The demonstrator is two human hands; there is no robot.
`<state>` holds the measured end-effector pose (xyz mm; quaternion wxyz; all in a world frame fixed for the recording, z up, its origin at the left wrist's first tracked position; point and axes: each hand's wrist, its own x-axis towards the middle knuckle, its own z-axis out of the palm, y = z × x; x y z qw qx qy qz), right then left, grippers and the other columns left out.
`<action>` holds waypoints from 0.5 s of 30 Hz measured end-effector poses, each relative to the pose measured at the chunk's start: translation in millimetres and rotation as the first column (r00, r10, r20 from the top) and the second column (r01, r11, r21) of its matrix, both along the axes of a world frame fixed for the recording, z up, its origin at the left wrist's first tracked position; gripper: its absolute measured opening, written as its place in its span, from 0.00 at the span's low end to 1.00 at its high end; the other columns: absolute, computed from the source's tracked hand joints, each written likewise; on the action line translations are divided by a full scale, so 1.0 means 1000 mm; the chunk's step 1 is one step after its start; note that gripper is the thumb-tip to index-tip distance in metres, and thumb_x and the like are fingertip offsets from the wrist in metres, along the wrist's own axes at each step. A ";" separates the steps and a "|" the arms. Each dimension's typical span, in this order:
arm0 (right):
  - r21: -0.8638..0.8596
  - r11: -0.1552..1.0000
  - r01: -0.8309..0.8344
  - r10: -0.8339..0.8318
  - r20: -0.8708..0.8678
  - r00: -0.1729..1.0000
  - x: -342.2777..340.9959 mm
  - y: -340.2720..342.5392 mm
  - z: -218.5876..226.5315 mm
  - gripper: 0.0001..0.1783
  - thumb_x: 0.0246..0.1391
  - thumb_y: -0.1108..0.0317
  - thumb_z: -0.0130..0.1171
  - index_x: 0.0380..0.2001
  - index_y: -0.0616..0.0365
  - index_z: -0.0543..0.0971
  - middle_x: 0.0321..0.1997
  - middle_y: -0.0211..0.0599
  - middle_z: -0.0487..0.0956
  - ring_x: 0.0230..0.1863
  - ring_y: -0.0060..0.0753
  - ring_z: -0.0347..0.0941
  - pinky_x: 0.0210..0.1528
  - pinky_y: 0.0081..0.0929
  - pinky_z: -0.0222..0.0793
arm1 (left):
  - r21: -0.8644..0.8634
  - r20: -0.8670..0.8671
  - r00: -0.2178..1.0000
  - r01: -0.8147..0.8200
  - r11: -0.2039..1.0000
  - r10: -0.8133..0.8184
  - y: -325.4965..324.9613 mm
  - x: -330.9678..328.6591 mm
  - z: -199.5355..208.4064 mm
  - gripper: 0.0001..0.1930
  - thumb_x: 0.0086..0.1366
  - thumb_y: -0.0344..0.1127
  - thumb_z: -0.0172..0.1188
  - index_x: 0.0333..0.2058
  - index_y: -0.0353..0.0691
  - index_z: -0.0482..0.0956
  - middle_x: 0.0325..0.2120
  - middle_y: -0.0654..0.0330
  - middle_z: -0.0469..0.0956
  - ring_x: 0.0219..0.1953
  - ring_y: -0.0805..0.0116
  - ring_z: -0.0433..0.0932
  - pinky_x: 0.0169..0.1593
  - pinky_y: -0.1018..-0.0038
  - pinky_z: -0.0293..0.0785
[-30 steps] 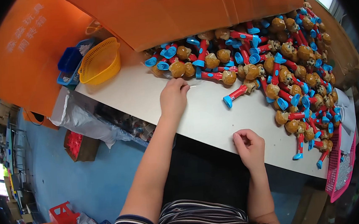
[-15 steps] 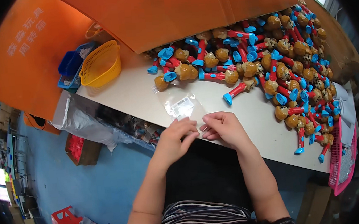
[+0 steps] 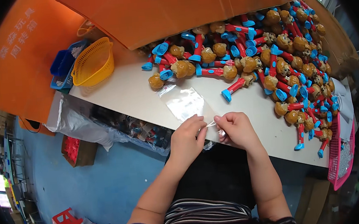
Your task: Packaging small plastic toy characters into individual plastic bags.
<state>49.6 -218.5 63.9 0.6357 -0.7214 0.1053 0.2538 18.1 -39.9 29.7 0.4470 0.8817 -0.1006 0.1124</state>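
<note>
Both my forearms come up from the lower edge and meet over the near edge of the white desk (image 3: pixel 123 95). My left hand (image 3: pixel 187 137) curls in a pinch grip, thumb and forefinger closed on the near edge of a clear, flat plastic bag (image 3: pixel 186 104). My right hand (image 3: pixel 236 129) faces it, fingers bent, its grip pinched shut on the same edge just beside the left. The one bag lies flat on the desk ahead of my fingers.

Beyond it sprawls a heap of toy sticks with red stems, blue feet and brown animal heads (image 3: pixel 285 61), too many to count; one lies apart (image 3: pixel 238 85), nearest the bag. To the left sit one yellow plastic mesh basket (image 3: pixel 93 64) and, touching it, one blue tray (image 3: pixel 62 64). A large orange panel (image 3: pixel 171 7) leans behind the heap, and a pink mesh basket (image 3: pixel 338 150) hangs at the desk's right end.
</note>
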 end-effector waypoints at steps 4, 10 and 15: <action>-0.061 0.997 -0.041 0.043 0.032 0.999 -0.004 -0.004 0.006 0.16 0.61 0.61 0.62 0.26 0.63 0.78 0.15 0.28 0.75 0.18 0.18 0.72 0.21 0.18 0.68 | 0.044 0.125 0.991 -0.061 0.997 0.055 -0.004 -0.006 0.010 0.07 0.56 0.27 0.66 0.34 0.36 0.80 0.36 0.54 0.81 0.37 0.59 0.82 0.39 0.69 0.78; -0.669 0.660 0.342 0.436 0.711 0.551 0.033 -0.041 0.009 0.08 0.54 0.72 0.62 0.38 0.61 0.80 0.40 0.43 0.78 0.33 0.37 0.79 0.37 0.29 0.74 | 0.146 0.234 0.972 -0.046 0.988 0.011 -0.018 -0.013 0.014 0.05 0.56 0.24 0.64 0.31 0.37 0.78 0.27 0.56 0.75 0.30 0.57 0.78 0.34 0.66 0.74; -0.692 0.722 0.022 0.561 0.604 0.566 0.041 -0.053 0.007 0.08 0.53 0.78 0.55 0.36 0.62 0.79 0.49 0.48 0.70 0.52 0.50 0.72 0.49 0.35 0.71 | 0.123 0.183 0.983 -0.046 0.991 0.023 -0.026 -0.015 0.009 0.05 0.56 0.24 0.62 0.33 0.37 0.78 0.28 0.57 0.73 0.29 0.56 0.77 0.33 0.68 0.74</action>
